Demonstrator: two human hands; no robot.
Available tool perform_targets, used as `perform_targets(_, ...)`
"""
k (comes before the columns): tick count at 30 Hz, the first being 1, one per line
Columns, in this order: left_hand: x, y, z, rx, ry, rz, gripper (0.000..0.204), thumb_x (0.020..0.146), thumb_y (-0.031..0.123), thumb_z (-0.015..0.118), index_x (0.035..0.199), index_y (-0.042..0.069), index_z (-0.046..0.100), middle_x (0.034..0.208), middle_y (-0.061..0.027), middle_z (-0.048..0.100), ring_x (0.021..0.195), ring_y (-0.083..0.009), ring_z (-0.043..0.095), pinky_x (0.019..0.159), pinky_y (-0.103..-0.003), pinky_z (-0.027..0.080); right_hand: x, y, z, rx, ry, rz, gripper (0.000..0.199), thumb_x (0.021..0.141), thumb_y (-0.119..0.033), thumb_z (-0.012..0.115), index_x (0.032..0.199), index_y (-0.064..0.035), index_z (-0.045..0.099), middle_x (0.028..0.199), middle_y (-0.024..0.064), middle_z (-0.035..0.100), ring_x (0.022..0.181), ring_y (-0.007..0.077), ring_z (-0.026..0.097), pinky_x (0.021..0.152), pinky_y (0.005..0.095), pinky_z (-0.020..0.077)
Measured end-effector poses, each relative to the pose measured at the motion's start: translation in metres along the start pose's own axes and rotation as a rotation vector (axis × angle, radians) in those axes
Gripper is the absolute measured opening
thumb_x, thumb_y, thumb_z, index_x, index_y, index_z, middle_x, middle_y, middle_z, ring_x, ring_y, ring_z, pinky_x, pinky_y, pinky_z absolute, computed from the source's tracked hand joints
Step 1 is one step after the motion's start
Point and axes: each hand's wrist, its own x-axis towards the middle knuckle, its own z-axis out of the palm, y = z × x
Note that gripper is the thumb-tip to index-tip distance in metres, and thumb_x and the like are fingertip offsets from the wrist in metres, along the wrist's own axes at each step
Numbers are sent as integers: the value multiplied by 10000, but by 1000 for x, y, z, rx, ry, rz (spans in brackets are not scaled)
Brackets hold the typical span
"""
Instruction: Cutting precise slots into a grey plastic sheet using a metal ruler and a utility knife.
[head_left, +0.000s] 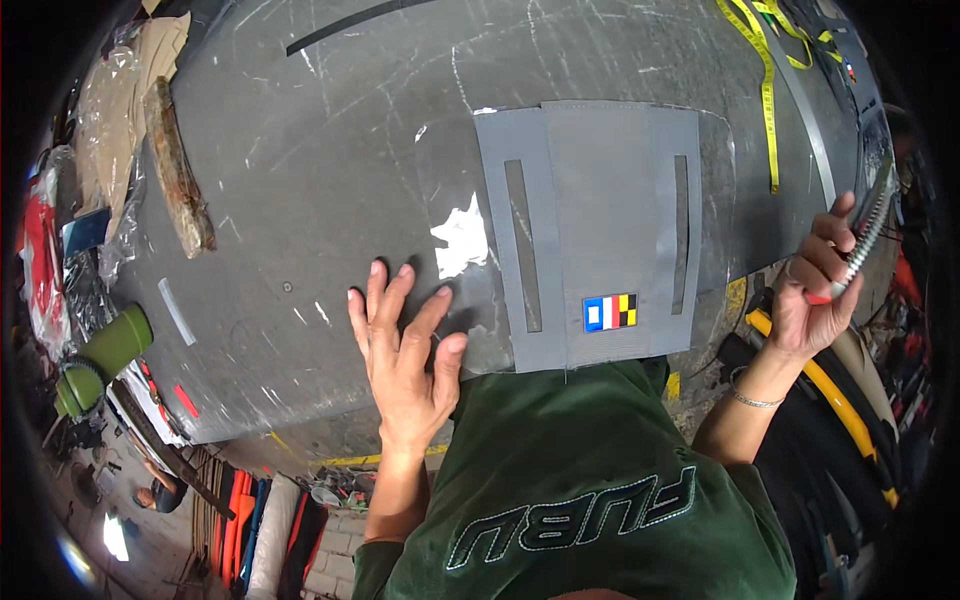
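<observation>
My left hand (405,345) lies flat on the scratched grey table (320,160), fingers spread, just left of a grey fabric piece (600,230). That fabric piece lies flat near the table's front edge; it has two long slots and a small patch of coloured squares (610,312). Off the table's right side, my right hand (815,285) is raised and closed around a ribbed metal hose (870,225). A clear plastic sheet (455,215) lies under the fabric's left part.
A yellow measuring tape (765,90) and a metal ruler (810,110) lie at the table's far right. A rusty brown bar (178,170) and crumpled plastic sit at the left edge, with a green flask (100,355) beside the table. Yellow tubes (830,395) run at the right.
</observation>
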Motion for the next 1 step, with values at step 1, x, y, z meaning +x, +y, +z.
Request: perform_targets(1,1,-1,1,-10,-8,-4,365,1003,364,668,1209,71,738,1489,-160,539,1487,-414,407,1241,-609,173,2,-3,3,-301,-17,-1,819,946,-70,750,1573,13,229,1225,111,497,1048,197,545,751,379,528)
